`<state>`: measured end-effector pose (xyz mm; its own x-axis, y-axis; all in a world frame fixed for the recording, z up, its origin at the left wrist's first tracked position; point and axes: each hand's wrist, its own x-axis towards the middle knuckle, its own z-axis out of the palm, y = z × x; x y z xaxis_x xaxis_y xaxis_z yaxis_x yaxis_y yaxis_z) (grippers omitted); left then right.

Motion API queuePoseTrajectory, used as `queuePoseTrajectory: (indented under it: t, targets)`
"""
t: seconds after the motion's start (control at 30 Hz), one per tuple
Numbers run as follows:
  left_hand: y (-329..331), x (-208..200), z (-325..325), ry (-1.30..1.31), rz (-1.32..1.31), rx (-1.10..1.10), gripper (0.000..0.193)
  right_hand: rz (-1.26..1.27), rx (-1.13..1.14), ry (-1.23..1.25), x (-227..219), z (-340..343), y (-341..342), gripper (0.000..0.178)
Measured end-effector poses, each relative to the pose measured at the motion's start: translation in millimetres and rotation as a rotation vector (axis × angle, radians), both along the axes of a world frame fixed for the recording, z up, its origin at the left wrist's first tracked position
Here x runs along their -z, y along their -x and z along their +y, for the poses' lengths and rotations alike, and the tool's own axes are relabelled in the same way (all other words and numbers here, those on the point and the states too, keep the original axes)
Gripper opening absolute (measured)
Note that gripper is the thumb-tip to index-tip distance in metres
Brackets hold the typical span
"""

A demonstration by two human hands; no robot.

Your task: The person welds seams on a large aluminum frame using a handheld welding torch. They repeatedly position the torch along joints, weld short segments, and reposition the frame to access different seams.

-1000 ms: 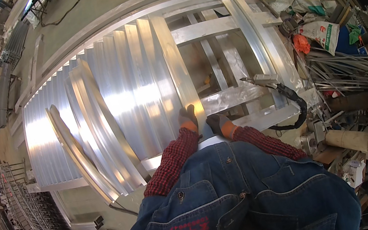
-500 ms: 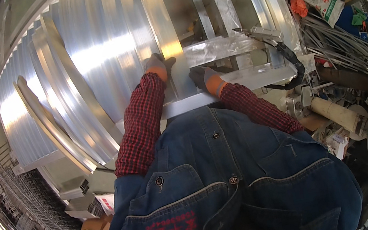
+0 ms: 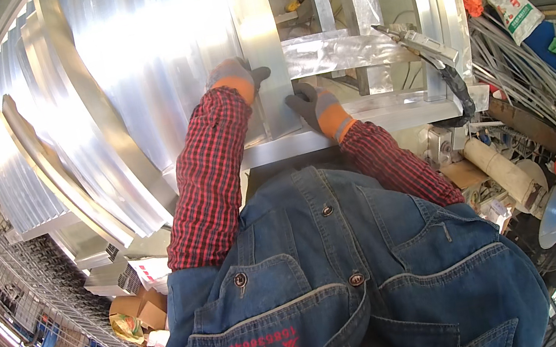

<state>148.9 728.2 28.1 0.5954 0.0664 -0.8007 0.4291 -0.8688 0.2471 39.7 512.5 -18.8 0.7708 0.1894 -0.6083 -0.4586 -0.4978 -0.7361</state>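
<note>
A long, wide aluminium slat [image 3: 260, 35] lies lengthwise between my hands, beside a row of ridged silvery slats [image 3: 151, 84]. My left hand [image 3: 232, 79], in a grey and orange glove, rests on the slats at its left edge. The thumb is spread out over it; the other fingertips are partly hidden. My right hand [image 3: 322, 110], gloved alike, touches the slat's right edge with its fingers apart. Beneath runs a pale metal frame [image 3: 373, 119], its near rail by my right wrist. A film-wrapped crossbar [image 3: 346, 51] spans the opening on the right.
Curved loose slats [image 3: 62, 174] lie on the left of the row. A tool with a black cable [image 3: 419, 48] rests on the frame's right side. Farther right are a heap of thin metal strips [image 3: 530, 84], sacks [image 3: 509, 6] and a cardboard tube [image 3: 504, 167]. Wire racks [image 3: 53, 287] stand lower left.
The view has shifted, so the slats and frame sit differently in it. Both hands stay at the same slat's two edges; the right hand's fingers look slightly more spread.
</note>
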Motion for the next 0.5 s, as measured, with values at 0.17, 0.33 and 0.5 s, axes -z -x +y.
queuePoseTrajectory:
  t: [0.17,0.33,0.5]
  targets:
    - [-8.7,-4.5,5.4,0.096,0.205,-0.137,0.073,-0.018,-0.032,0.055,2.2,-0.4,1.7,0.049]
    - [-9.1,-3.8,6.2,0.031,0.122,-0.052,0.074,-0.054,-0.046,0.065,1.7,0.9,1.1,0.052]
    - [-10.1,-3.0,4.5,0.004,0.100,-0.035,0.073,-0.019,-0.069,0.107,-0.9,1.9,-1.5,0.050]
